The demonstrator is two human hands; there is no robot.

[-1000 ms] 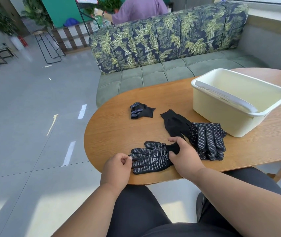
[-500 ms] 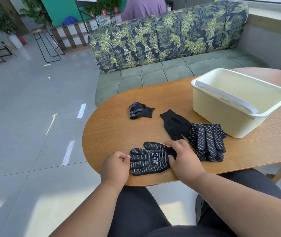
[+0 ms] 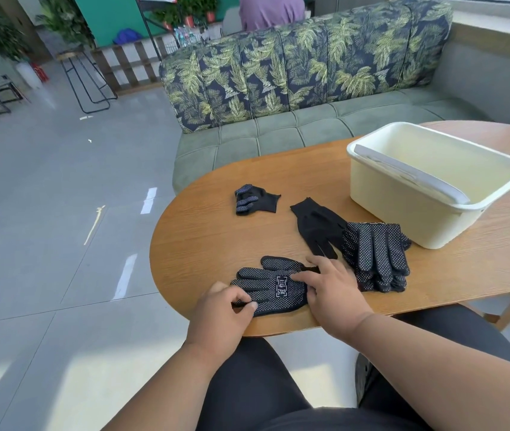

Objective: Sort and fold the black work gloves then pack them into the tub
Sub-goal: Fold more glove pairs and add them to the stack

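You were mid-fold: left hand [image 3: 219, 318] pinched the glove [image 3: 273, 286] fingertips at lower centre, right hand [image 3: 331, 287] pressed flat on its palm; next, fold over, then tub [image 3: 402, 209].

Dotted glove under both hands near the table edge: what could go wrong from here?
1. The dotted glove lies close to the table edge; as the left hand pinches its fingertips and folds, it could slide off.
2. The right hand presses only the cuff side, so the fold may come out skewed.
3. The glove stack sits right beside that hand; a careless move could scatter it.
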